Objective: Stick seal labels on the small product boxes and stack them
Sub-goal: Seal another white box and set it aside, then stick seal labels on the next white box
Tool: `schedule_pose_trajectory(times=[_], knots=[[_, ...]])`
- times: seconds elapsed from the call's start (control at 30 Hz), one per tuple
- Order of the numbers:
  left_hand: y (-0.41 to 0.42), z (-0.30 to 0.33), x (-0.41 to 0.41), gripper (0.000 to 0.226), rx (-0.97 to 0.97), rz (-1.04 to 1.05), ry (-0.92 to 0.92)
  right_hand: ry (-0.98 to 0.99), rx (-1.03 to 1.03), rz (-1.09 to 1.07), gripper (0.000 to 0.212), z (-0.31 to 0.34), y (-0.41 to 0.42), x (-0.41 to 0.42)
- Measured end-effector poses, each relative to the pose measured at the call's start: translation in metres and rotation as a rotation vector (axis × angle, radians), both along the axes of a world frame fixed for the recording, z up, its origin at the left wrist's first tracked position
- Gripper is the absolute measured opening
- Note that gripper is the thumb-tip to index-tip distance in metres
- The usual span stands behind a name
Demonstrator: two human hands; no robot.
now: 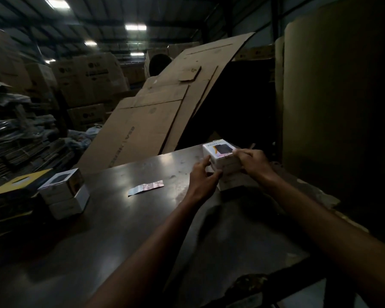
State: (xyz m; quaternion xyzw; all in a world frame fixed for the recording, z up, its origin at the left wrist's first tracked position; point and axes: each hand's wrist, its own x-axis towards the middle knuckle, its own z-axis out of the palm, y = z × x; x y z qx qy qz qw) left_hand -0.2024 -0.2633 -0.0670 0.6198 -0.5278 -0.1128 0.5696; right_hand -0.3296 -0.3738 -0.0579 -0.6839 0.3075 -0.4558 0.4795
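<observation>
Up close, the right hand (252, 162) has its fingers curled round the right side of a small white product box (220, 155), fingertips pinching at the pink seal label (226, 154) on its top edge. The left hand (202, 176) steadies the box's left face with loosely spread fingers and a thumb at its lower corner. That box sits atop a short stack at the far right of the dark table (125, 218). A label strip (146, 187) lies flat mid-table, apart from both hands. Well to the left stands another stack of white boxes (63, 193) beside a yellow-and-black carton (13, 185). Flattened cardboard sheets (165, 101) lean behind the table.
</observation>
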Motion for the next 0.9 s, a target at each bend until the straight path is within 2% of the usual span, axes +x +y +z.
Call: schedule_pose_trajectory(times=[0.13,0.23,0.4,0.7,0.8,0.9], knots=[[-0.006,-0.003,0.003,0.047,-0.026,0.037,-0.035,-0.004,-0.017,-0.007,0.011,-0.006,-0.005,0.001],[-0.009,-0.004,0.005,0.045,-0.017,0.050,-0.043,-0.016,-0.026,-0.045,0.007,-0.007,-0.005,0.001],[-0.010,-0.006,0.005,0.045,-0.023,0.078,-0.070,-0.008,-0.044,-0.069,0.026,-0.014,-0.009,0.003],[-0.006,-0.010,0.006,0.051,0.007,0.083,-0.096,0.007,-0.042,-0.087,0.034,-0.017,-0.005,0.002],[0.000,-0.015,0.011,0.059,0.044,0.110,-0.100,0.097,-0.144,-0.190,0.048,-0.016,0.002,-0.001],[0.011,-0.015,0.016,0.057,0.035,0.118,-0.160,0.156,-0.354,-0.323,0.057,-0.011,0.015,-0.003]])
